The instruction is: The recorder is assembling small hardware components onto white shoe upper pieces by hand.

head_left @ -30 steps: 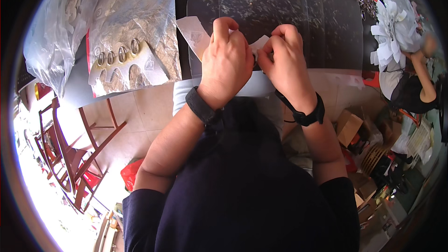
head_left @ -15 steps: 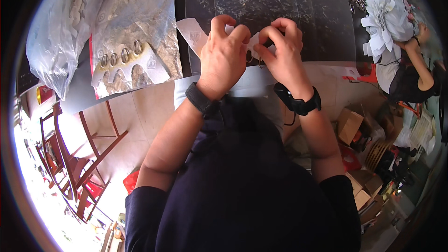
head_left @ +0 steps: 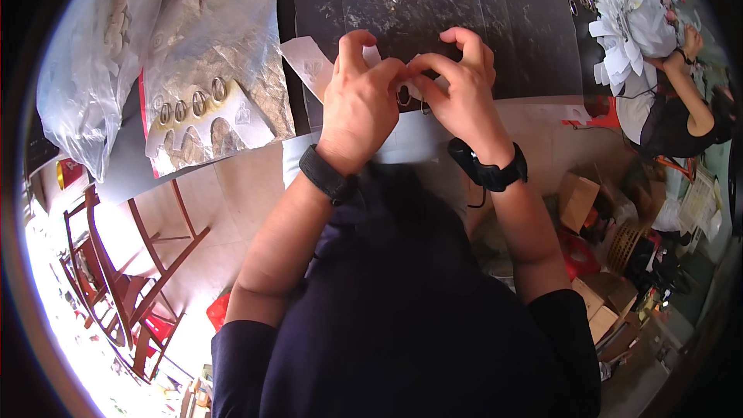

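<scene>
Over the dark, scratched table [head_left: 495, 8], the left hand [head_left: 360, 104] and right hand [head_left: 463, 97] meet fingertip to fingertip, both pinching a small white paper piece [head_left: 409, 77] lying between them, equally near each; its long axis is hidden.

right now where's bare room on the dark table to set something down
Bare dark tabletop lies beyond both hands, between the crinkled clear plastic bags and the white paper flowers. It is crowded where the left hand and right hand pinch white paper.
</scene>
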The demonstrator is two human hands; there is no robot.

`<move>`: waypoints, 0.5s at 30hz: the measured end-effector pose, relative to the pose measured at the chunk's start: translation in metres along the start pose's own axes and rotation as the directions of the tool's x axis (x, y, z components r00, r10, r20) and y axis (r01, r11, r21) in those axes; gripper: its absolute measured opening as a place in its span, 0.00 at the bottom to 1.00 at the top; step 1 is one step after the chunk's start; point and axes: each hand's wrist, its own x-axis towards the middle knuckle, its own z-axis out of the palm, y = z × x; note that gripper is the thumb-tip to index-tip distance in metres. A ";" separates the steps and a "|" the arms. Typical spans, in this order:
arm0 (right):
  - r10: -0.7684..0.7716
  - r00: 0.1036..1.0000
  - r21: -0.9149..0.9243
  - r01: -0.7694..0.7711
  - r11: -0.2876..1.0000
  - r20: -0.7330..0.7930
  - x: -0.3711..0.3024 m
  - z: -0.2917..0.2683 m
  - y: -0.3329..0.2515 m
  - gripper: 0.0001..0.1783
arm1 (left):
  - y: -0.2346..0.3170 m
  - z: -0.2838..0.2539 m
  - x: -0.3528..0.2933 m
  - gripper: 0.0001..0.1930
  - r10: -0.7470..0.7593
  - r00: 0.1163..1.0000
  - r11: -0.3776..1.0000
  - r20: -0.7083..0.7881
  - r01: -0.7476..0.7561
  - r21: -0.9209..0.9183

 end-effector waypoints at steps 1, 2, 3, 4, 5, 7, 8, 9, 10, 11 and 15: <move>0.004 1.000 -0.002 -0.004 1.000 0.003 0.001 0.000 0.000 0.10 | -0.001 0.000 0.000 0.09 0.009 1.000 1.000 -0.012 -0.009 0.004; 0.004 1.000 -0.012 -0.004 1.000 0.001 0.001 0.000 0.001 0.10 | -0.001 0.000 0.001 0.09 0.019 1.000 1.000 -0.024 -0.018 0.008; 0.003 1.000 -0.022 -0.003 1.000 0.000 0.001 0.000 0.001 0.10 | 0.000 0.000 0.001 0.09 0.017 1.000 1.000 -0.021 -0.017 0.006; 0.003 1.000 -0.023 -0.003 1.000 0.002 0.001 0.000 0.001 0.10 | 0.000 0.001 0.001 0.09 0.022 0.999 1.000 -0.026 -0.022 0.004; 0.010 1.000 -0.017 -0.009 1.000 0.005 0.001 -0.001 0.000 0.10 | 0.000 0.001 0.001 0.09 0.028 0.999 1.000 -0.032 -0.028 0.003; 0.013 1.000 -0.012 -0.013 1.000 0.009 0.001 -0.001 0.001 0.09 | -0.001 0.001 0.001 0.09 0.036 0.999 0.999 -0.029 -0.036 0.004; 0.010 1.000 -0.014 -0.010 1.000 0.010 0.001 -0.001 0.002 0.09 | -0.002 0.001 0.002 0.09 0.045 0.999 0.999 -0.026 -0.045 0.005; 0.006 1.000 -0.015 -0.006 1.000 0.011 0.000 0.000 0.002 0.09 | -0.002 0.002 0.001 0.09 0.045 0.999 0.999 -0.028 -0.045 0.005; 0.004 1.000 -0.015 -0.004 1.000 0.011 0.000 0.000 0.002 0.09 | -0.003 0.003 0.001 0.09 0.051 0.998 0.999 -0.028 -0.051 0.007; 0.005 1.000 -0.012 -0.005 1.000 0.010 0.000 0.000 0.002 0.09 | -0.003 0.003 0.000 0.08 0.057 0.998 0.998 -0.028 -0.057 0.009; 0.001 1.000 -0.014 -0.001 1.000 0.011 -0.002 -0.001 0.001 0.09 | -0.001 0.003 -0.001 0.08 0.019 1.000 1.000 -0.005 -0.019 0.000</move>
